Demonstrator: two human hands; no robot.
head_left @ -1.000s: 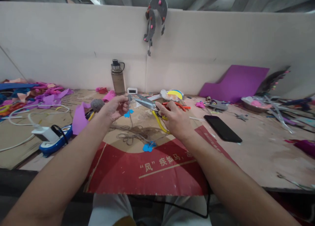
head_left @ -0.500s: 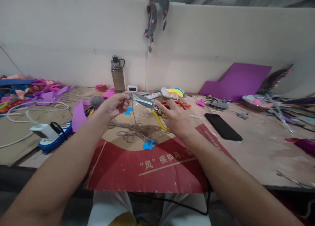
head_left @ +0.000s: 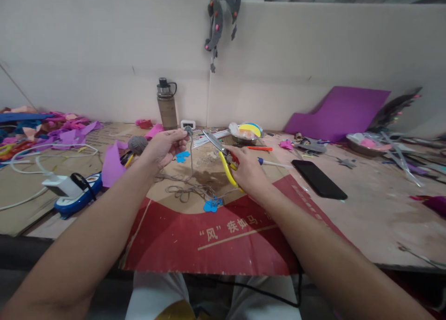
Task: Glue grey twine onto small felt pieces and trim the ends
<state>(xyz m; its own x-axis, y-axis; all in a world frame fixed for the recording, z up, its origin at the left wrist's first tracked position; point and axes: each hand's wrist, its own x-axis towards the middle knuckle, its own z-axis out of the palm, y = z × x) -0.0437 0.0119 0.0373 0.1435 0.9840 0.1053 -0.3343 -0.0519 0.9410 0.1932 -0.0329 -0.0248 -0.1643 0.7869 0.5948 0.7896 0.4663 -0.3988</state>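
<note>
My left hand (head_left: 167,148) pinches a small grey piece (head_left: 188,130) at its fingertips, and grey yarn (head_left: 191,157) hangs from it to a loose tangle on the cardboard (head_left: 244,250). My right hand (head_left: 247,169) is closed on scissors (head_left: 216,142) with yellow and red handles; their blades point up and left, a short way right of the grey piece and apart from it. Blue cut-out shapes lie below the yarn tangle (head_left: 212,204) and near my left hand (head_left: 182,157).
A bottle (head_left: 167,106) and a small white clock (head_left: 188,124) stand by the wall. A black phone (head_left: 318,179) lies at right. Coloured scraps (head_left: 69,134), a grey yarn ball (head_left: 138,145) and a blue power strip (head_left: 78,204) are at left. Purple sheet (head_left: 341,113) leans behind.
The scissors have moved right, away from the grey piece, and their blades now look closed. My left hand has risen slightly with the piece. A screwdriver-like tool now shows beside my right hand.
</note>
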